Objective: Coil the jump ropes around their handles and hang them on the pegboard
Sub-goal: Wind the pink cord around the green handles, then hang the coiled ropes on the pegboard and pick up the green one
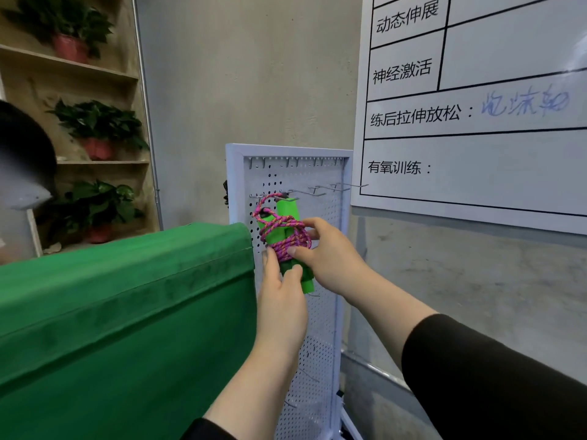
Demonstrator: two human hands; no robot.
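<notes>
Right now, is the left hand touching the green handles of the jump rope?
Touching. In the head view the left hand grips the lower ends of the green handles, its thumb curled onto them below the pink rope.

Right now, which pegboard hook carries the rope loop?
The leftmost long hook on the pegboard: the pink rope loops over it; those to its right are bare.

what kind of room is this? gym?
Probably a gym or training studio. A whiteboard lists printed workout sections such as stretching and aerobic training, a white pegboard with hooks stores gear, and both hands hold a coiled pink jump rope with green handles against it.
</notes>
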